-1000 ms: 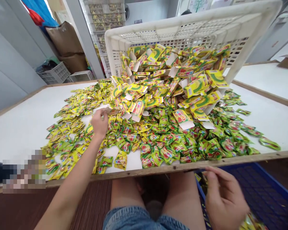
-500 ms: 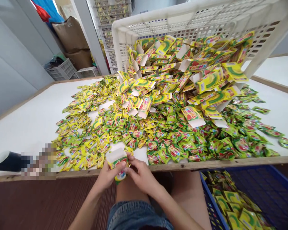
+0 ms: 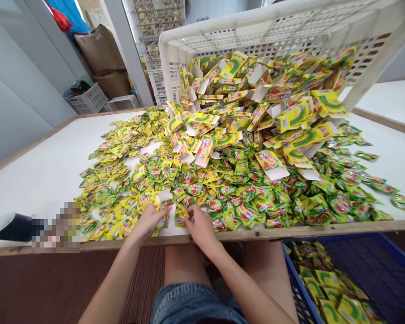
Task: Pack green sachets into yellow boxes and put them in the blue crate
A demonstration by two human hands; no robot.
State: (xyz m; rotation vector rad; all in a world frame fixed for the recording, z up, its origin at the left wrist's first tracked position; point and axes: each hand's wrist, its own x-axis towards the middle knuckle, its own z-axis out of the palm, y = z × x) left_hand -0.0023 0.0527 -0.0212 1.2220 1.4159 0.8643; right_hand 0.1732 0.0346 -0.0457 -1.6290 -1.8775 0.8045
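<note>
My left hand (image 3: 148, 222) is closed on a small yellow-green carton (image 3: 162, 208) with its white flap up, at the table's near edge. My right hand (image 3: 200, 226) reaches onto the table just right of it, its fingers curled down on loose sachets (image 3: 184, 215). A wide spread of yellow, green and red sachets (image 3: 243, 198) covers the white table (image 3: 37, 175). Beyond them a tipped white crate (image 3: 276, 31) spills several flat-folded cartons (image 3: 276, 108) onto the heap.
A blue crate (image 3: 374, 265) with filled cartons stands on the floor at my right knee. White crates (image 3: 87, 99) and brown sacks (image 3: 99, 49) stand at the back left. A second white table (image 3: 391, 99) lies at the right. A blurred patch sits at the table's left front.
My left hand picked a carton from the heap and brought it to the near edge. My right hand came up from the blue crate, met it, and now reaches for sachets.
</note>
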